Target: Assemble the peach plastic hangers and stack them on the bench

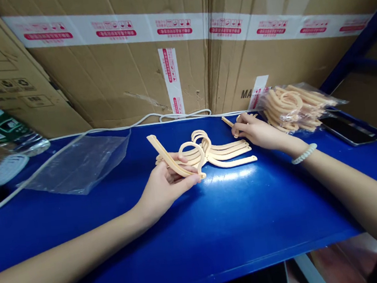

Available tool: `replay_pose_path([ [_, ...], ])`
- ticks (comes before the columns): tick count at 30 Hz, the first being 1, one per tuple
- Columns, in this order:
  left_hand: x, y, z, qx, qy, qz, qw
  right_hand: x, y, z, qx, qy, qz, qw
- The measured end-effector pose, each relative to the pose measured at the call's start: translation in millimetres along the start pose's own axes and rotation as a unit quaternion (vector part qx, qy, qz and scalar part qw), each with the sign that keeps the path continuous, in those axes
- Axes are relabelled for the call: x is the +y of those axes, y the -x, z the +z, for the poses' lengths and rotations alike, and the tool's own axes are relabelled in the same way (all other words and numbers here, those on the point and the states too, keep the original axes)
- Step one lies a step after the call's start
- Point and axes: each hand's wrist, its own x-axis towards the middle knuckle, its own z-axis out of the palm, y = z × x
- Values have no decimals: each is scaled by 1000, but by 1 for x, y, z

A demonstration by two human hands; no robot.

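Observation:
My left hand is closed on a cream plastic hanger, holding it tilted just above the blue table. Right behind it lies a small stack of the same hangers, hooks pointing left. My right hand, with a white bead bracelet on the wrist, pinches the end of another hanger at the far side of the stack. A clear bag full of hangers lies just to the right of that hand.
An empty clear plastic bag lies at the left. A water bottle rests at the far left. A white cable runs along the back edge. A dark phone lies at the right. Cardboard boxes wall off the back.

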Motion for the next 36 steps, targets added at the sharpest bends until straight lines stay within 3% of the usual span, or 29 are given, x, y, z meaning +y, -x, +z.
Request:
replay_pose_path([
  [4, -1, -1, -1, -1, 19, 11, 1000, -20, 0, -6, 138, -115, 45, 983],
  [6, -2, -2, -1, -5, 35, 21, 999, -37, 0, -7, 196, -222, 92, 951],
  [9, -2, -3, -2, -18, 57, 27, 998, -69, 0, -9, 226, -387, 145, 882],
  [14, 1, -4, -3, -28, 59, 38, 997, -115, 5, -10, 184, -568, 183, 781],
  [23, -3, -4, -4, -46, 22, 73, 996, -143, 17, 14, 52, -680, 265, 681],
  [27, -5, -3, -4, -66, 33, 79, 994, -145, 18, 21, 9, -689, 251, 680],
  [32, -5, -2, -3, -85, 9, 94, 992, -145, 20, 27, 45, -634, 224, 738],
  [36, -4, -1, -2, -98, -3, 100, 990, -143, 21, 30, 13, -586, 214, 782],
])
